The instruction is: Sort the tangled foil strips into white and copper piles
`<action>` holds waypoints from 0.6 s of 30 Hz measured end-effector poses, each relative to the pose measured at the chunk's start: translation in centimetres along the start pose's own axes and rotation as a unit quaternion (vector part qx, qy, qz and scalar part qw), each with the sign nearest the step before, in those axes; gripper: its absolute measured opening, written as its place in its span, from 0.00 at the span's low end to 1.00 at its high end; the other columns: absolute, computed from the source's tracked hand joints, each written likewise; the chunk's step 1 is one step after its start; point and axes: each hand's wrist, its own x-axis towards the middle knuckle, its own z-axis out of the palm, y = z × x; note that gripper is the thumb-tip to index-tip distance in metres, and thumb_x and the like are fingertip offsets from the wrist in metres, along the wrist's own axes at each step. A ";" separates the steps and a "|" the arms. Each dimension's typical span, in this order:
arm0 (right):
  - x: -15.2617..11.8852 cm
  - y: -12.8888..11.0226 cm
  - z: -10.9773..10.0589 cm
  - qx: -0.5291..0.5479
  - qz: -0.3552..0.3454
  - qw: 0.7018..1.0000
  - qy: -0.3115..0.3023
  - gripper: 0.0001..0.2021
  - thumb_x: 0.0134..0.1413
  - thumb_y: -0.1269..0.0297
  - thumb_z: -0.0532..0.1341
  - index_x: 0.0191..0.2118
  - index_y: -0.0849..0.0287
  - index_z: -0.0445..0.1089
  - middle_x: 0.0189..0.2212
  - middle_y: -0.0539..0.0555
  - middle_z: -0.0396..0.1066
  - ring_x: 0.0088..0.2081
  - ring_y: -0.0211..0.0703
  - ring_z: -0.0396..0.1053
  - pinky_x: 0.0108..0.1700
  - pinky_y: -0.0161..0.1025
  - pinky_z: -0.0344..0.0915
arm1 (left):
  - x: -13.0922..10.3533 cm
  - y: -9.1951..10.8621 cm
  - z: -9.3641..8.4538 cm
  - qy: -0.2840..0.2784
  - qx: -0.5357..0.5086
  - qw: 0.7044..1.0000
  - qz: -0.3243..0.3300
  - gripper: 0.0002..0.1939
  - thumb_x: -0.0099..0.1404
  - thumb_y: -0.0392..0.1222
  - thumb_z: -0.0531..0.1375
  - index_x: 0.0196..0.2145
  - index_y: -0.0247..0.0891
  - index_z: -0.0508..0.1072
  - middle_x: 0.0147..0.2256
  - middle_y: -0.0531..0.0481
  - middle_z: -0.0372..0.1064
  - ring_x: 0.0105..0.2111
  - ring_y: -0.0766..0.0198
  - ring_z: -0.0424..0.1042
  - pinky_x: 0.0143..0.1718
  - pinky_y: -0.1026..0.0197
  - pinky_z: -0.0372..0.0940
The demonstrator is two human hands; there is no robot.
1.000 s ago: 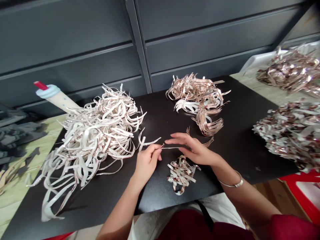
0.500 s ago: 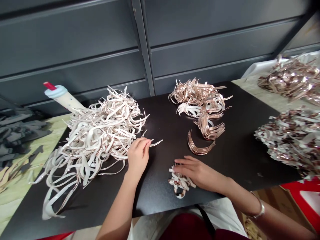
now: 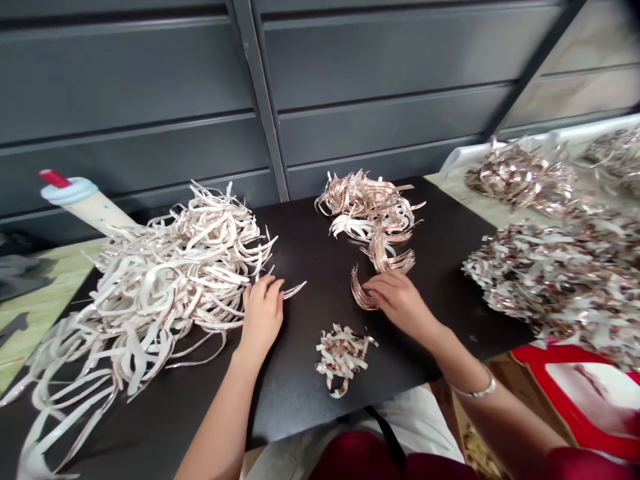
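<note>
My left hand [image 3: 263, 310] rests at the right edge of a large tangled pile of white-backed shiny strips [image 3: 180, 267]. Its fingers are bent and slightly apart, and a few strip ends [image 3: 295, 290] stick out beside them. On the black table, my right hand [image 3: 406, 305] closes its fingertips over a small curved bundle of rose-gold strips [image 3: 363, 293], covering the bundle's right end. Just behind lies another curved bundle [image 3: 387, 253]. Nearer to me sits a small heap of short curled strip pieces [image 3: 343, 357], untouched by either hand.
A heap of rose-gold strips [image 3: 370, 200] lies at the back of the black table [image 3: 310, 267]. Larger shiny heaps [image 3: 565, 287] stand at the right. A pale tumbler with a red top [image 3: 95, 203] leans behind the white pile. Grey panels [image 3: 165, 80] rise behind.
My right hand has left the small heap of cut pieces and moved forward to the curved rose-gold bundle. My left hand has loosened from a pinch beside the white pile. The view has turned rightward.
</note>
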 end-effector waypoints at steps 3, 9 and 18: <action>-0.2 2.5 -0.2 -0.077 0.038 0.993 -0.083 0.12 0.57 0.73 0.55 0.27 0.59 0.74 0.30 0.55 0.74 0.38 0.48 0.67 0.43 0.44 0.58 | 0.0 0.5 -0.4 0.031 -0.025 0.999 0.014 0.12 0.66 0.33 0.51 0.44 0.32 0.71 0.46 0.36 0.65 0.47 0.51 0.66 0.49 0.47 0.60; 0.1 3.0 -0.2 -0.044 0.060 0.993 -0.091 0.12 0.56 0.71 0.54 0.26 0.59 0.72 0.27 0.52 0.73 0.35 0.44 0.68 0.42 0.41 0.56 | -0.6 1.8 -0.5 0.034 -0.112 0.993 0.002 0.11 0.66 0.34 0.52 0.41 0.35 0.72 0.46 0.40 0.65 0.46 0.54 0.66 0.51 0.47 0.60; 2.4 -1.7 -0.2 0.124 0.082 0.981 0.125 0.09 0.60 0.64 0.54 0.33 0.58 0.70 0.28 0.53 0.74 0.32 0.43 0.70 0.41 0.41 0.63 | -0.6 5.5 -2.1 -0.118 -0.537 0.816 -0.178 0.12 0.64 0.44 0.55 0.43 0.37 0.72 0.34 0.47 0.71 0.33 0.63 0.71 0.37 0.59 0.65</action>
